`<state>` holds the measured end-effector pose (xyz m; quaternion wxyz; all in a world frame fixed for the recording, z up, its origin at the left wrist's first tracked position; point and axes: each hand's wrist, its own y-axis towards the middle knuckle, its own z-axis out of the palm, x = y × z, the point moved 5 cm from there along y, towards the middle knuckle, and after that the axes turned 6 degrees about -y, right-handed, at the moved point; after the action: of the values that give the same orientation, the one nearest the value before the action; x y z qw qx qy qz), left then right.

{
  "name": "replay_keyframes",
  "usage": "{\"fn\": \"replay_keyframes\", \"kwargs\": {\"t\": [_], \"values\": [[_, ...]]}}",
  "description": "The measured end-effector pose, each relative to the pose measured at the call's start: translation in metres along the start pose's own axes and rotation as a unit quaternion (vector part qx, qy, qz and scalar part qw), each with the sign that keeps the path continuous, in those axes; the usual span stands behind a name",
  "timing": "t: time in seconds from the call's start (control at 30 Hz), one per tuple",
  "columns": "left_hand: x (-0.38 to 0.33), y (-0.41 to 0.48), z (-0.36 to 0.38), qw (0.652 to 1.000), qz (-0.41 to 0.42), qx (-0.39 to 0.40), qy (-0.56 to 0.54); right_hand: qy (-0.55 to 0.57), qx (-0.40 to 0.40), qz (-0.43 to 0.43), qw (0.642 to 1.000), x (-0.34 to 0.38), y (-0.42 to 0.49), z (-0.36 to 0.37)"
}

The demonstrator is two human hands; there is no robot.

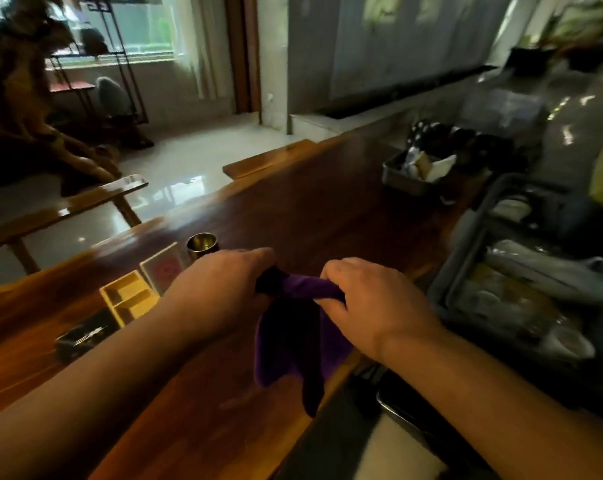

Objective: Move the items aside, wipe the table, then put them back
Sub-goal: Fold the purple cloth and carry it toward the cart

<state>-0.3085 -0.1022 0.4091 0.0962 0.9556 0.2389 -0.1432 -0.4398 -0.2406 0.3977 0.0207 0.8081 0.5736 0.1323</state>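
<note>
Both forearms reach in from the near edge over the dark wooden tabletop (327,202). Between them hangs a purple cloth (293,337), stretched at its top edge and drooping toward the wood below. Closed around the cloth's left end is the left hand (220,282), its knuckles facing up, while the right hand (372,303) pinches the right end with curled fingers.

Left of the left hand, a row of items sits along the tabletop's left edge. Farthest is a small metal cup (202,244), upright. Just beside it, nearer, lies a red-patterned card box (163,271), then a yellow compartmented tray (128,299), then a small black box (85,336) with a silvery mark on its lid.

On the right, a grey plastic bin (466,258) holds blurred pale contents. Farther back stands a metal tray (402,176) with paper and dark objects too blurred to name.
</note>
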Motion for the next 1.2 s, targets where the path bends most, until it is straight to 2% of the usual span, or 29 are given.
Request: {"fn": "replay_keyframes", "kwargs": {"t": [0.1,0.23,0.5,0.77,1.1,1.2], "values": [[-0.048,0.031,0.022,0.998,0.059,0.035,-0.017,-0.018,-0.002,0.067,0.998,-0.05,-0.029,-0.01],[-0.109,0.066,0.066,0.988,0.124,0.083,-0.042,-0.047,-0.028,0.109,0.993,-0.111,-0.08,-0.018],[-0.216,0.131,0.161,0.966,0.2,0.15,-0.07,-0.042,-0.015,0.207,0.977,-0.238,-0.148,-0.011],[-0.283,0.211,0.236,0.955,0.207,0.199,-0.077,-0.004,-0.025,0.252,0.967,-0.355,-0.163,0.012],[-0.283,0.302,0.308,0.969,0.154,0.178,-0.075,-0.091,-0.043,0.261,0.96,-0.457,-0.104,0.067],[-0.277,0.306,0.327,0.967,0.133,0.201,-0.08,-0.049,-0.031,0.269,0.961,-0.469,-0.101,0.087]]}}
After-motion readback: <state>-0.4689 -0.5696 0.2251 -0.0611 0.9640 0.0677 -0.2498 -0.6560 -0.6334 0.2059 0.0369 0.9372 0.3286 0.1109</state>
